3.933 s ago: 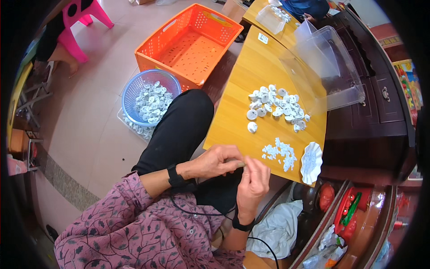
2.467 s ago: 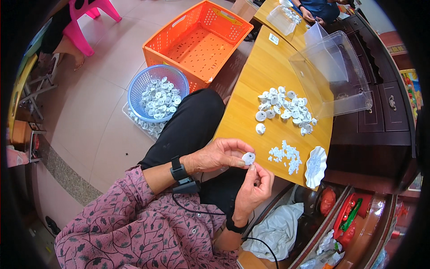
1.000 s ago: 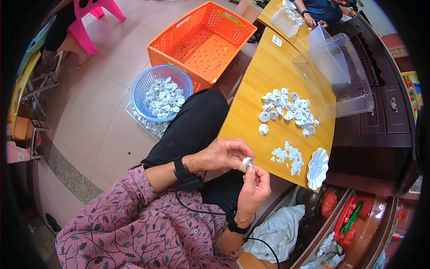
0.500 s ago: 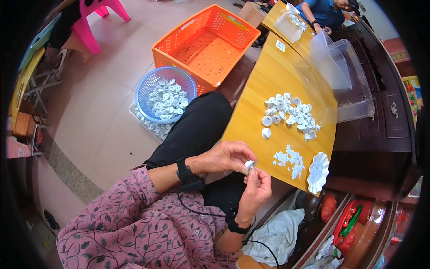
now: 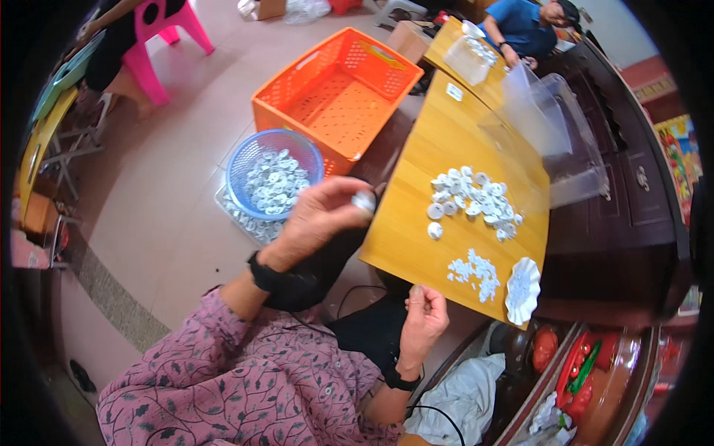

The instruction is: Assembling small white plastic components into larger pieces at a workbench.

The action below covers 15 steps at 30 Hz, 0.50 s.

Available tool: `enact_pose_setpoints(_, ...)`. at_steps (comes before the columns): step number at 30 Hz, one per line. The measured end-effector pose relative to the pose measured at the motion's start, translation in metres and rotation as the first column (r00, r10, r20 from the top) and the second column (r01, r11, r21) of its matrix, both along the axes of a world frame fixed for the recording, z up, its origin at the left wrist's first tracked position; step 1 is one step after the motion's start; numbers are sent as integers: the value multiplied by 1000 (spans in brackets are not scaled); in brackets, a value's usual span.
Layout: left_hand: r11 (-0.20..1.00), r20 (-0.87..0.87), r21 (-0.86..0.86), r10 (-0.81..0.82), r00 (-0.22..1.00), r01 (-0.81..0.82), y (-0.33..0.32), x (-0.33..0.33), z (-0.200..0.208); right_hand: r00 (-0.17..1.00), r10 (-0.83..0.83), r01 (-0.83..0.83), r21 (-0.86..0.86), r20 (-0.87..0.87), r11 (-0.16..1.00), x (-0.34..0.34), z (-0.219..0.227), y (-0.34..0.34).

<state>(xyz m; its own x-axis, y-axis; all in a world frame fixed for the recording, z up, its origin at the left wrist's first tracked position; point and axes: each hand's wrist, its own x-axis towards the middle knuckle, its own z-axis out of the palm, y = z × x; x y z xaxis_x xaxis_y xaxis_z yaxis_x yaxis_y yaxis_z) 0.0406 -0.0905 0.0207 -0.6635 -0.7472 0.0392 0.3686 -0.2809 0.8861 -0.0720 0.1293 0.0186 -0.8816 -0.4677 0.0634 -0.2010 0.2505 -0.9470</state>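
Observation:
My left hand [image 5: 316,219] pinches a small round white plastic part [image 5: 364,200] between thumb and fingers, in the air just off the table's left edge. Below and left of that hand is a blue mesh basket [image 5: 233,167] filled with many similar white parts [image 5: 275,182]. My right hand [image 5: 425,320] is near the table's front edge, thumb and fingers pinched together; whether anything tiny is between them is hidden. On the yellow wooden table [image 5: 405,223] lie a heap of round white parts [image 5: 476,197] and a scatter of tiny white pieces [image 5: 476,273].
A white scalloped dish [image 5: 522,293] of tiny pieces sits at the table's right corner. Clear plastic bins [image 5: 573,141] stand on the right side. Beyond the basket is an orange crate [image 5: 297,126]. Another person [image 5: 517,30] works at the far end.
My left hand has parted from my right and moved left and away, carrying the white part toward the basket. My right hand stays near the table's front edge.

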Motion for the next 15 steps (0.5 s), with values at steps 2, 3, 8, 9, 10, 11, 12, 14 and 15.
enact_pose_setpoints(2,988,-12,-39,146,989,-146,-27,14,-19,998,-25,26,25,-58,999,-7,-7,8)
enact_pose_setpoints(3,979,87,-37,201,976,-198,-41,22,-32,996,-29,33,55,-81,998,-9,-9,12)
enact_pose_setpoints(8,907,317,35,388,865,-419,-68,40,-74,984,-100,117,121,-145,986,-26,-16,31)
enact_pose_setpoints(9,885,379,-2,432,819,-466,-66,42,-77,959,-107,145,132,-262,981,-29,-15,30)
enact_pose_setpoints(10,860,437,-43,474,765,-509,-65,41,-79,920,-110,174,141,-375,975,-32,-14,30)
enact_pose_setpoints(11,864,434,-45,470,769,-502,-64,36,-81,919,-118,181,138,-376,974,-36,-13,29)
enact_pose_setpoints(12,900,399,-81,423,813,-429,-64,30,-83,894,-106,202,180,-435,963,-41,-13,29)
enact_pose_setpoints(14,947,344,-174,317,884,-272,-52,13,-71,864,-92,227,221,-495,949,-51,-18,29)
enact_pose_setpoints(15,959,313,-188,263,912,-212,-42,1,-61,798,-43,247,261,-600,933,-56,-22,29)
